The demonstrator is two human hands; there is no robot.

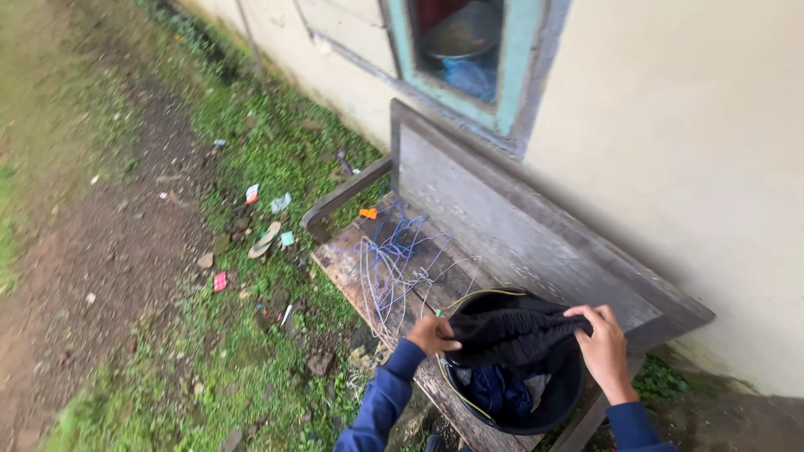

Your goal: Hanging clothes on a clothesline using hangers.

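Note:
Both my hands hold a dark knitted garment (511, 332) stretched over a black bucket (559, 403). My left hand (431, 335) grips its left edge and my right hand (601, 345) grips its right edge. The bucket stands on an old wooden bench (494, 218) and holds blue cloth (494, 392) inside. Several wire hangers (394, 259), bluish and pale, lie in a tangle on the bench seat to the left of the bucket. I wear dark blue sleeves.
The bench stands against a cream wall (695, 125) below a teal-framed window (469, 59). An orange clip (368, 213) lies at the seat's far end. Grass with scattered litter (266, 238) and a dirt path (92, 251) lie to the left.

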